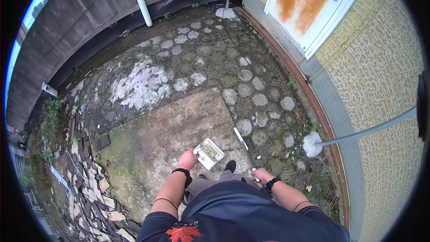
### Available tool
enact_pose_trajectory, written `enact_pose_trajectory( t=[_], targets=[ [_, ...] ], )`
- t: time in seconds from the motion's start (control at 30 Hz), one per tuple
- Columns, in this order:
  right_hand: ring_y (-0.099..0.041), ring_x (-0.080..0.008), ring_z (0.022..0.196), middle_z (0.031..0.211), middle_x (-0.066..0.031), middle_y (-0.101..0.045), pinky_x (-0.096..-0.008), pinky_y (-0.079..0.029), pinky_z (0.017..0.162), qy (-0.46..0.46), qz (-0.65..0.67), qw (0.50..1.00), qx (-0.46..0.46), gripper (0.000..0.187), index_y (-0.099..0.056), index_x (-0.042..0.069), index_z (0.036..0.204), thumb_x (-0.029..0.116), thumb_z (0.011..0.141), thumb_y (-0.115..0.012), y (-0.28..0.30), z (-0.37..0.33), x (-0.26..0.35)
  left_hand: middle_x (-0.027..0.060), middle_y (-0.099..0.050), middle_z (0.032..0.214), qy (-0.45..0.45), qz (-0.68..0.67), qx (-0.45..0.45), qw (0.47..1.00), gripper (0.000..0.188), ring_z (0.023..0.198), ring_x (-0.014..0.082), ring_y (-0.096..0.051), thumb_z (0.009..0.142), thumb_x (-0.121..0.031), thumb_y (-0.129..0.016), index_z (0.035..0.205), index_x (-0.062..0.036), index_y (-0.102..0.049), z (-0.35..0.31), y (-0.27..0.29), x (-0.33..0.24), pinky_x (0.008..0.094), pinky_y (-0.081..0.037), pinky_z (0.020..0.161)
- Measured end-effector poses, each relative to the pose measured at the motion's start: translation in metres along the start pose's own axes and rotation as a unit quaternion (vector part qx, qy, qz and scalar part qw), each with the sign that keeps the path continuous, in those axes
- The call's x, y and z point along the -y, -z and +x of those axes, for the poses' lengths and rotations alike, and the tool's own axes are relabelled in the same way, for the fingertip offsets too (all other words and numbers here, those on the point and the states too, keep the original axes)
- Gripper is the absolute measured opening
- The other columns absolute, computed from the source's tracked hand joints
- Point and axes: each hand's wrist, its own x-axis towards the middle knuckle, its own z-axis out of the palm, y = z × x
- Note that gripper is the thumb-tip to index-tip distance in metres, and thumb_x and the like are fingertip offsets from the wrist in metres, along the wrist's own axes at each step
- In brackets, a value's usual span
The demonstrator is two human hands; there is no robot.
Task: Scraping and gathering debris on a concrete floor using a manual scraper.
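Note:
My left hand (pixel 188 159) is closed on the edge or short grip of a white, square, shallow pan (pixel 210 166). Something yellow-green and grey shows inside it; I cannot make out what. My right hand (pixel 263 176) is wrapped round the white grip of a thin tool. A dark, slim part runs forward from that grip toward a narrow white bar (pixel 241 138), which appears to be the tool's far end. Both hands are low in front of my body, with the pan above a concrete slab (pixel 174 125). My dark shoe (pixel 230 166) shows beside the pan.
Mossy paving stones (pixel 244 90) surround the slab. Broken boards and debris (pixel 92 188) lie at the left. A white pole (pixel 140 0) stands by the far wall. At the right are a rust-stained white door (pixel 309 0) and a slanting metal pole (pixel 367 132) footed in concrete.

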Motion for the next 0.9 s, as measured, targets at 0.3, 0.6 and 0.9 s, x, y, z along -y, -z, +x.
enact_pose_trajectory(
  t=[0.3, 0.6, 0.9],
  targets=[
    [-0.051, -0.0151, 0.045, 0.055, -0.0052, -0.055, -0.0305, -0.036, 0.04, -0.018, -0.018, 0.998, 0.053, 0.023, -0.056, 0.004, 0.063, 0.012, 0.085, -0.055, 0.011, 0.044, 0.046, 0.0203, -0.065, 0.091, 0.019, 0.02, -0.019, 0.999, 0.034, 0.088, 0.0368, -0.063, 0.083, -0.032, -0.061, 0.103, -0.0056, -0.054, 0.076, 0.038, -0.006, 0.0463, -0.051, 0.076],
    [-0.053, -0.0167, 0.044, 0.056, -0.0067, -0.056, -0.0326, -0.039, 0.04, -0.052, -0.086, 0.995, 0.009, 0.02, -0.057, 0.001, 0.063, 0.009, 0.081, -0.059, -0.093, 0.053, 0.118, 0.0189, -0.065, 0.089, -0.057, 0.025, -0.007, 0.998, 0.032, 0.086, 0.0365, -0.063, 0.084, -0.031, -0.06, 0.1, -0.0044, -0.053, 0.157, 0.1, 0.051, 0.0458, -0.051, 0.075],
    [-0.053, -0.0075, 0.05, 0.061, 0.0022, -0.054, -0.0222, -0.038, 0.041, -0.115, 0.079, 0.989, 0.041, 0.01, -0.052, 0.008, 0.082, 0.015, 0.09, -0.054, -0.162, 0.042, 0.22, 0.0194, -0.065, 0.093, -0.08, -0.019, 0.025, 0.996, 0.033, 0.088, 0.0359, -0.063, 0.084, -0.03, -0.059, 0.104, -0.0047, -0.054, 0.195, 0.16, 0.096, 0.0456, -0.051, 0.076]
  ],
)
